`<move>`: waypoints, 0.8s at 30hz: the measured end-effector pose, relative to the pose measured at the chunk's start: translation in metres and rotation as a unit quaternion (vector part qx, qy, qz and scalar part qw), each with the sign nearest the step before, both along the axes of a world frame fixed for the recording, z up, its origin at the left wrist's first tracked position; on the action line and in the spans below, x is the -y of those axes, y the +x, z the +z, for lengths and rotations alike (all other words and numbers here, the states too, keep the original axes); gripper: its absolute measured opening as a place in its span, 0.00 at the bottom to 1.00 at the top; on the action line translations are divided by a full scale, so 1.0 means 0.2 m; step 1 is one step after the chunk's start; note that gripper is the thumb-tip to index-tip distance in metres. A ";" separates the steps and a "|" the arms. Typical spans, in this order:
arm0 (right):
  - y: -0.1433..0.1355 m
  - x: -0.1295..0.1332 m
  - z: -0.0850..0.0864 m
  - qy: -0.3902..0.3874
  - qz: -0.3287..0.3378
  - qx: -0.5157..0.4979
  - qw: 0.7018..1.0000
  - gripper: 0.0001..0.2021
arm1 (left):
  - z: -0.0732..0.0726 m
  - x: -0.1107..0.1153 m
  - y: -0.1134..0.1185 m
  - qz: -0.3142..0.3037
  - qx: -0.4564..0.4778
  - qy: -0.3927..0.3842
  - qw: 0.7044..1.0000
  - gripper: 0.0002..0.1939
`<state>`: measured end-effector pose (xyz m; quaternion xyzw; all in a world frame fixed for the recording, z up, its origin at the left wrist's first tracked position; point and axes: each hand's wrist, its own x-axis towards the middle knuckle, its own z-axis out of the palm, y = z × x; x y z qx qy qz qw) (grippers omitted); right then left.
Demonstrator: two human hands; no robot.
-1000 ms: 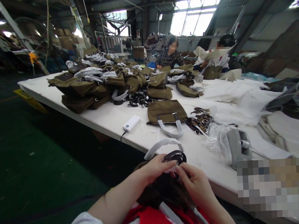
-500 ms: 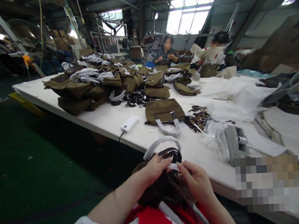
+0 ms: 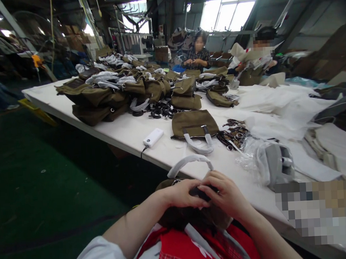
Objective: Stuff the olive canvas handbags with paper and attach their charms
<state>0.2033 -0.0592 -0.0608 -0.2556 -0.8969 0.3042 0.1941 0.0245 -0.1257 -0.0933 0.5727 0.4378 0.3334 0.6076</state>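
An olive bag point(image 3: 168, 216) rests on my lap, its opening facing up. One of its handles, wrapped in white paper-like covering point(image 3: 189, 159), arches up toward the table. My left hand point(image 3: 183, 193) and my right hand point(image 3: 224, 190) meet over the opening, fingers curled and nearly touching. Between them a dark strap point(image 3: 203, 192) shows in part; the rest is covered by my fingers. On the table just ahead lies another olive bag point(image 3: 194, 120) with white-wrapped handles.
A white table point(image 3: 127, 147) carries heaped olive bags point(image 3: 101, 96), black coiled straps point(image 3: 163, 110), a white power bank point(image 3: 153, 138) with a cable, patterned straps point(image 3: 234, 134) and a plastic-wrapped grey item point(image 3: 276, 162). Two people point(image 3: 199, 54) work across the table.
The coiled black strap with a white piece, held up before, is now lower and mostly hidden by my hands. Both hands have closed together over the bag. The view has shifted slightly.
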 end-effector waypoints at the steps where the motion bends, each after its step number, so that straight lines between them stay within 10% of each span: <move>1: 0.00 0.00 -0.01 -0.004 -0.004 -0.007 1.000 0.11 | 0.00 0.00 0.00 0.006 -0.003 -0.006 1.000 0.22; 14: 0.02 -0.07 0.03 -0.044 -0.011 0.047 0.998 0.12 | -0.02 -0.01 0.01 0.035 -0.148 0.027 0.988 0.28; 24: -0.13 0.01 -0.06 0.051 0.026 0.085 0.995 0.08 | -0.09 -0.04 0.08 0.088 -0.070 0.061 0.992 0.20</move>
